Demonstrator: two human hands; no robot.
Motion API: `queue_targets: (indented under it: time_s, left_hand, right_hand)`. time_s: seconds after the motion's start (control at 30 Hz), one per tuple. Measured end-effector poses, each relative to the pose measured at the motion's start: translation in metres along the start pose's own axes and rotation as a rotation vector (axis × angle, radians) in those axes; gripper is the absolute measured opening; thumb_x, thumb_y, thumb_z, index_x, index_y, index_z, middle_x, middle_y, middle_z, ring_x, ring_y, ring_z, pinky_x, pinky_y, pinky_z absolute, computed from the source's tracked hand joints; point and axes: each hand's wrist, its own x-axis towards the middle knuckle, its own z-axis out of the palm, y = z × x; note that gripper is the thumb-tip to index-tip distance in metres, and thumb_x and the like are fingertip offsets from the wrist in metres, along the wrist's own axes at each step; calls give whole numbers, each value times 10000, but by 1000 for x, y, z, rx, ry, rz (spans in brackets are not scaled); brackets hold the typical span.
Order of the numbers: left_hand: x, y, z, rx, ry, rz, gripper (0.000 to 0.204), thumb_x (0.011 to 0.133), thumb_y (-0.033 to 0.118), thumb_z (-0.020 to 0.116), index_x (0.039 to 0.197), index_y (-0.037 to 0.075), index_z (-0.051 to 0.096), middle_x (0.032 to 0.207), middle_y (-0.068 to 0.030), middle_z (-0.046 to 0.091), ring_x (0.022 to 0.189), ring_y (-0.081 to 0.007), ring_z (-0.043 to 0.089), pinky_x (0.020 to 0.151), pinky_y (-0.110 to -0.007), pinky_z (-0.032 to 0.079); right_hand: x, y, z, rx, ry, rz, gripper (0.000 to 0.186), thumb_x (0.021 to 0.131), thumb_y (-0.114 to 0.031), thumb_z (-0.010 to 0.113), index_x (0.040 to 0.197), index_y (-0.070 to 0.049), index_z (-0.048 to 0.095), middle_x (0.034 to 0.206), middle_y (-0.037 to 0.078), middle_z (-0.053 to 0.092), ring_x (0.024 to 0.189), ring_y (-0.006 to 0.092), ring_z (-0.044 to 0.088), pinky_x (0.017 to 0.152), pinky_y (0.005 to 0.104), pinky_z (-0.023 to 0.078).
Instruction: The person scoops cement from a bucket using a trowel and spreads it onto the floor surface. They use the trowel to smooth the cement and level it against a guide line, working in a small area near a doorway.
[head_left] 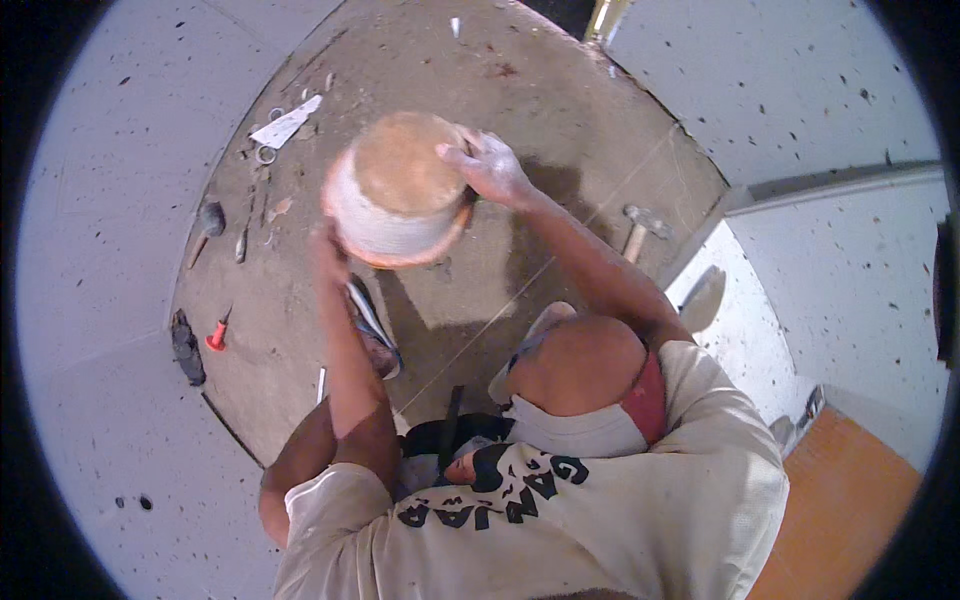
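Note:
Between my two hands I hold a round, drum-shaped piece (pixel 395 225) off the floor. Its flat tan face points up, its side is whitish, and orange shows along the lower edge. My right hand (pixel 492 170) is closed on its right side near the top, the thumb lying by the tan face; pale dust coats the fingers. Lower on the left side, my left hand (pixel 331 256) grips the piece, somewhat blurred and with some fingers hidden. What lies under the piece is out of sight.
A hammer (pixel 642 230) lies on the brown floor to the right. Down the left side are a red-handled pointed tool (pixel 219 332), a dark-headed tool with a wooden handle (pixel 207 232), a dark lump (pixel 186 347) and a white-bladed pair of scissors (pixel 285 124). Speckled pale walls stand on both sides.

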Motion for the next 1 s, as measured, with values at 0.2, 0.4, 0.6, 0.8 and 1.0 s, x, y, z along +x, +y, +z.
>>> queue_targets:
  time_s: [0.2,0.4,0.6,0.8,1.0]
  left_hand:
    - [-5,179,6,353,205,442,298,813,243,734,737,71,503,739,34,513,708,-107,479,662,-275,422]
    - [-2,216,34,1307,233,662,373,747,242,769,856,26,486,763,-113,577,716,-295,565,661,-388,443]
    - [52,165,-87,1781,122,836,460,748,123,683,1133,13,457,1057,-189,556,978,-391,544,789,-466,456]
    - [8,110,-142,2076,47,637,591,753,93,652,1272,-11,389,1234,-177,451,1144,-358,461,911,-489,425]
    - [-67,88,-117,1788,5,606,636,788,174,679,1312,-7,369,1299,-256,423,1196,-424,419,1005,-477,367]
  right_hand:
    - [-51,-56,-52,-152,3,186,492,851,-429,591,1158,-46,625,1184,169,612,983,290,619,885,368,469]
    - [-219,-20,-149,-570,521,448,494,843,-367,628,1240,-79,569,993,156,651,948,285,631,871,391,482]
    - [-379,0,-170,-1024,743,910,625,785,-387,647,1269,-29,479,1156,231,515,1115,393,498,945,458,430]
    - [-425,36,-183,-956,598,1165,533,787,-404,634,1112,10,549,1022,242,596,974,380,585,872,473,467]
    - [-392,20,-194,-651,819,969,412,825,-357,600,1000,16,606,861,228,646,821,355,633,774,434,488]
